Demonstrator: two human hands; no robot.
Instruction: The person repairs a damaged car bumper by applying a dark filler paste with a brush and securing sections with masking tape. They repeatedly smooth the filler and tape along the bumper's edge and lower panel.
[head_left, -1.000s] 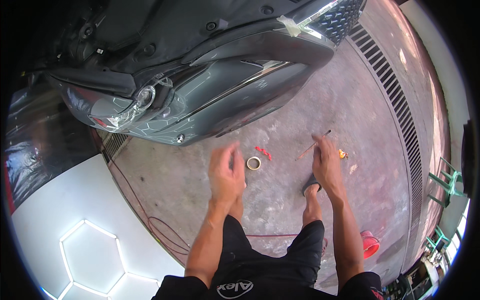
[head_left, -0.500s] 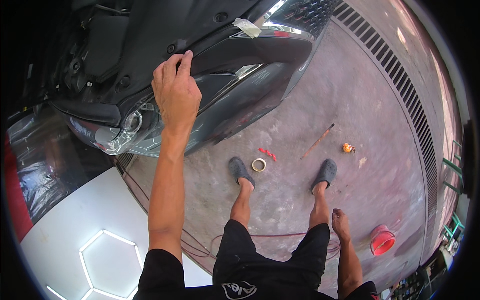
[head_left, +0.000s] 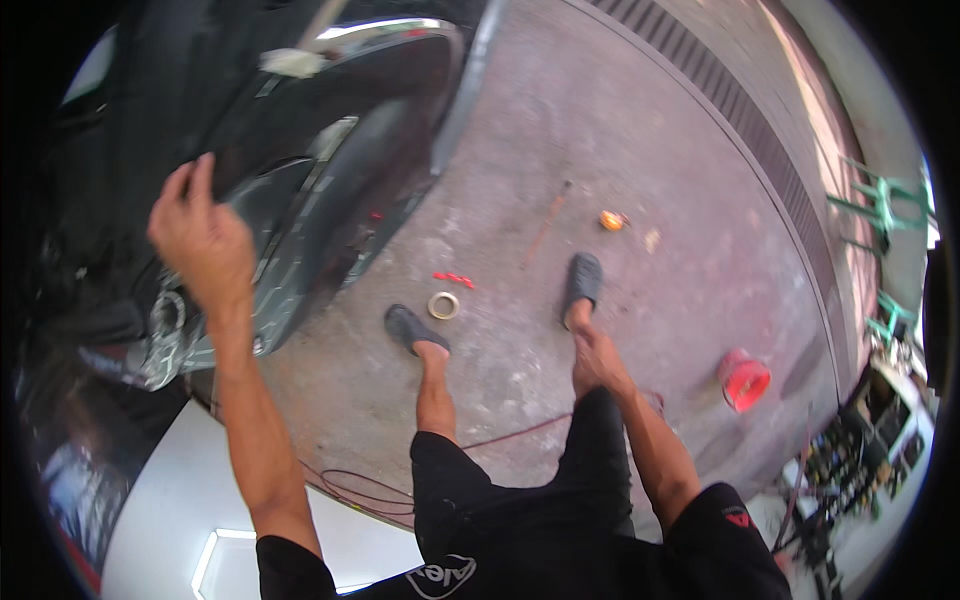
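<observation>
On the left stands the front of a dark grey car (head_left: pixel 385 150), with its bumper edge and headlight (head_left: pixel 168 325) toward me. My left hand (head_left: pixel 205 240) is over the car's front, above the headlight, its fingers stretched out and slightly apart. Blur hides whether the fingertips touch the dark panel, and I see nothing held. A pale piece of masking tape (head_left: pixel 292 63) sticks to the far upper edge of the front. My right hand (head_left: pixel 595 360) hangs low in front of my right shin. Its fingers are blurred against the leg.
On the concrete floor lie a masking tape roll (head_left: pixel 432 306), a red twisted strip (head_left: pixel 454 280), a thin stick (head_left: pixel 547 228) and a small orange object (head_left: pixel 611 220). A red bucket (head_left: pixel 733 372) stands at right. A hose (head_left: pixel 345 490) coils behind me. Green chairs (head_left: pixel 885 203) stand beyond the drain grate (head_left: pixel 745 125).
My left hand has lifted its fingers from the car's edge area and shifted left in view. My right hand has swung forward and inward to my shin. The whole view has turned to the right.
</observation>
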